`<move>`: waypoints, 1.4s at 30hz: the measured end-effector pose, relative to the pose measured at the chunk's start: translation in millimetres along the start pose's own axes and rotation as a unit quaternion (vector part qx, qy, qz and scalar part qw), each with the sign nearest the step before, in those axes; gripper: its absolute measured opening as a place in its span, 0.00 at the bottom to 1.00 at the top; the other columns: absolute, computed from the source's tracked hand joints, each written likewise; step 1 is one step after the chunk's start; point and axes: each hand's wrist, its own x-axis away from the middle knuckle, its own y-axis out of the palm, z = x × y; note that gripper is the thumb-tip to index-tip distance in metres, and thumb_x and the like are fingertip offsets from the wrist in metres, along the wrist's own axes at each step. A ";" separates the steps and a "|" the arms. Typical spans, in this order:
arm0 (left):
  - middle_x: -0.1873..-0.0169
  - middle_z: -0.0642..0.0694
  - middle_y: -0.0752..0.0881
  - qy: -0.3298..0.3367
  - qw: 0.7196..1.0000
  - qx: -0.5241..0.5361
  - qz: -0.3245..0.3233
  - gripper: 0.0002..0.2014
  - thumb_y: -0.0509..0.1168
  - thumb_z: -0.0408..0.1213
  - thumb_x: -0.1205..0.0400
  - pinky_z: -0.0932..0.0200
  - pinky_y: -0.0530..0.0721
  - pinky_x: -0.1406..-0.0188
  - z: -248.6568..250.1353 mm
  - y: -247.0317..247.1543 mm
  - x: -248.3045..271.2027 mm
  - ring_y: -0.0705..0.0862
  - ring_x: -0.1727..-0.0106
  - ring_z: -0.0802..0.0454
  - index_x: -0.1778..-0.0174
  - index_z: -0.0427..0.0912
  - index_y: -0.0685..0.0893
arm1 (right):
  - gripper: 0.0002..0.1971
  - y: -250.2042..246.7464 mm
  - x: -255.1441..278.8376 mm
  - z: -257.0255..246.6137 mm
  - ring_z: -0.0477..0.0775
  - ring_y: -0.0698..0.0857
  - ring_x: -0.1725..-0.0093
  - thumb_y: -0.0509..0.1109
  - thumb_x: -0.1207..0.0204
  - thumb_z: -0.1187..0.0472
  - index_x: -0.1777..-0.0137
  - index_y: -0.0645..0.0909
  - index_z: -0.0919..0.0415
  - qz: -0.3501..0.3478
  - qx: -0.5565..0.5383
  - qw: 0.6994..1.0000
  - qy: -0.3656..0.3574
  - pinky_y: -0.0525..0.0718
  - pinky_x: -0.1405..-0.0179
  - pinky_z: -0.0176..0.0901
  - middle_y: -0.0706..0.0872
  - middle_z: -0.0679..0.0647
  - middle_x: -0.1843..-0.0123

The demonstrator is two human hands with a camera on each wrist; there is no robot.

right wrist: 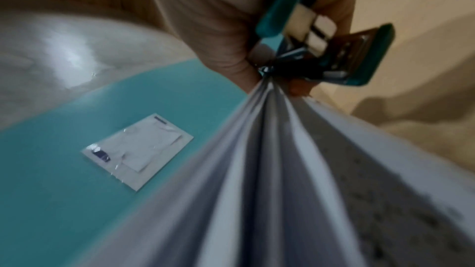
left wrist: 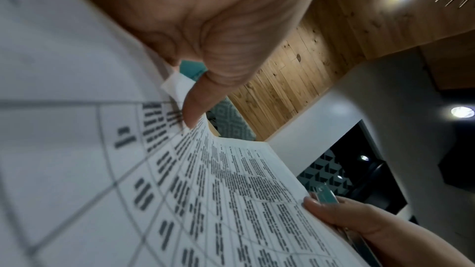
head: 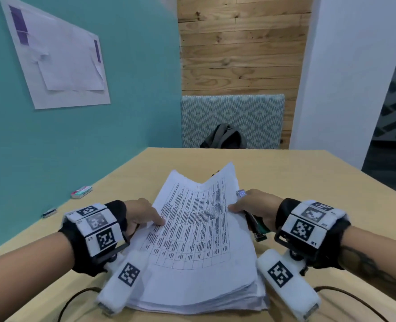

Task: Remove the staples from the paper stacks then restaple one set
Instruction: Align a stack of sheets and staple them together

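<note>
The paper set (head: 192, 219) is held just above the thick paper stack (head: 215, 296) that lies on the counter (head: 320, 182), with its long axis running away from the person toward the far counter edge. The left hand (head: 141, 214) holds the left edge of the set: the thumb lies flat on the printed top sheet and, in the left wrist view, the fingers (left wrist: 195, 105) pinch a folded corner of the sheets from below. The right hand (head: 250, 205) holds the right edge of the set, thumb on top, and the same hand also carries the teal stapler (head: 257, 228), which lies along the palm with its long axis roughly parallel to the paper's right edge. In the right wrist view the stapler (right wrist: 334, 48) sits just beside the point where the fanned sheets converge into the grip; whether any sheet lies between its two halves cannot be told, as the picture is blurred. The deciding relation is therefore this: the stapler is at the right edge, in the right hand, while the left hand holds the opposite edge and a corner. No staple is visible in any view. A small box (head: 82, 191) and a short metal piece (head: 49, 212) lie well apart, near the teal wall at the counter's left edge. The next move probably calls for bringing a corner of the set to the stapler.
</note>
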 end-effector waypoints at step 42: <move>0.22 0.47 0.66 0.313 0.836 -0.412 -0.185 0.38 0.68 0.54 0.24 0.55 0.68 0.30 119.8 96.0 47.3 0.67 0.24 0.48 0.20 0.49 0.61 | 0.21 -42.8 -6.6 0.9 0.44 0.76 0.79 0.68 0.22 0.50 0.70 0.65 0.57 -0.004 0.495 0.869 0.023 0.71 0.80 0.27 0.78 0.50 0.77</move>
